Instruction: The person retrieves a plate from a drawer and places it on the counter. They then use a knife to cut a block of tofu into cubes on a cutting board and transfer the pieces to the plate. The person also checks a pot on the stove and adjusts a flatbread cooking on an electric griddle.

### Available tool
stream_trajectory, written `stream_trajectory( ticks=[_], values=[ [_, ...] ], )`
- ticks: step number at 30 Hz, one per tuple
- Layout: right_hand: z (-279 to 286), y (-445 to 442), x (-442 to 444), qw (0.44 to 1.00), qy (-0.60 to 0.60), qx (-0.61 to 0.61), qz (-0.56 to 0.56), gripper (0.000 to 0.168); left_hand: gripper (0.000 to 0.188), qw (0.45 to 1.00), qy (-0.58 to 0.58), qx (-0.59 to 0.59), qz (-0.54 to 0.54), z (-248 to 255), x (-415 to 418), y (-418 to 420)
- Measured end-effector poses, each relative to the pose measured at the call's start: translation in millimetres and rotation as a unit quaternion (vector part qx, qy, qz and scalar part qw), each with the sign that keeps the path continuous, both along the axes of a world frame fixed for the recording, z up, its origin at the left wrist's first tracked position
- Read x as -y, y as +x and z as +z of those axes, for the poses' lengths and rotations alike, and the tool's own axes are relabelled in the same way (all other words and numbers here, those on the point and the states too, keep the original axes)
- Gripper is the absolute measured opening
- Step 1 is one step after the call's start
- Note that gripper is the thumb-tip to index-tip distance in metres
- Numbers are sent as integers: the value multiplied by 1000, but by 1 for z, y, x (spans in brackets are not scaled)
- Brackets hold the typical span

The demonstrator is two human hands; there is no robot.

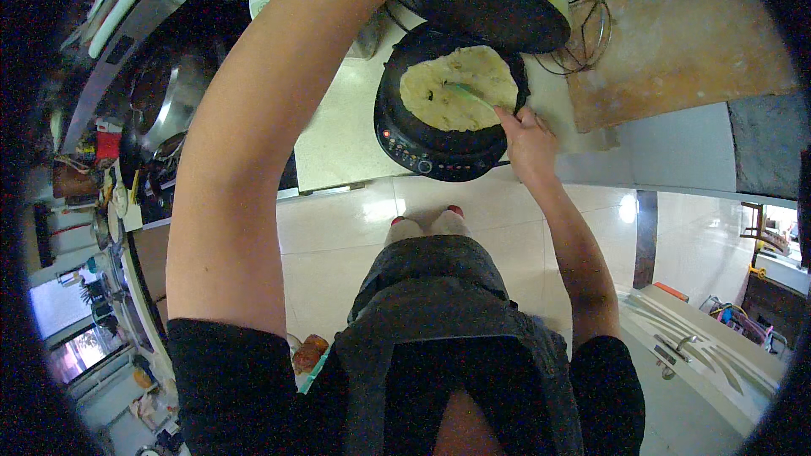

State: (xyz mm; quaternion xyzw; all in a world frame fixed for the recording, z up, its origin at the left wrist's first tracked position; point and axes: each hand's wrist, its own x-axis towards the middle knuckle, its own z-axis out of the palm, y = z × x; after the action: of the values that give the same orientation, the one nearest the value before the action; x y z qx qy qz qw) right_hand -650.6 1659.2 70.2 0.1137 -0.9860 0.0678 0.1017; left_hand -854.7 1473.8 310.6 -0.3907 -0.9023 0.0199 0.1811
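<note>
A round flatbread (456,92) lies on the dark plate of an electric baking pan (437,155) whose front panel has a lit red light. My right hand (532,142) grips a slender pale green utensil (472,94) at the pan's right edge. The utensil's far end rests over the middle of the bread; its exact shape is unclear. Behind the bread, the pan's lid (488,3) is raised, with its dark inner face showing. My left forearm reaches up across the counter to the lid's top edge, where the hand passes out of view.
A wire rack (583,28) stands right of the lid, beside a floury wooden board (684,38). The pale counter (336,133) ends just before my body. A metal pot (168,104) sits at the left. Below is a tiled floor (329,221); a white door (703,354) with a handle is at lower right.
</note>
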Motion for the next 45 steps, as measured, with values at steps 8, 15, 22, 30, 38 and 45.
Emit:
stream_trajectory(
  ticks=[8,15,22,30,38,45],
  values=[
    [-8,15,15,993,-16,76,93,34,26,999,-18,-29,-4,-2,2,4],
    [-15,-26,-14,999,22,-12,-45,31,22,999,-51,2,-6,3,0,1],
    [-21,-9,-16,973,-221,0,-67,33,21,998,-36,-44,-18,-5,2,2],
    [5,70,-56,840,-512,-65,-166,26,33,998,-26,47,41,-6,27,60],
    [145,-96,-14,938,-291,-115,151,34,34,993,105,26,45,-34,35,86],
    [209,-142,21,965,-238,-28,104,27,20,903,398,-142,77,-77,34,68]
  ],
)
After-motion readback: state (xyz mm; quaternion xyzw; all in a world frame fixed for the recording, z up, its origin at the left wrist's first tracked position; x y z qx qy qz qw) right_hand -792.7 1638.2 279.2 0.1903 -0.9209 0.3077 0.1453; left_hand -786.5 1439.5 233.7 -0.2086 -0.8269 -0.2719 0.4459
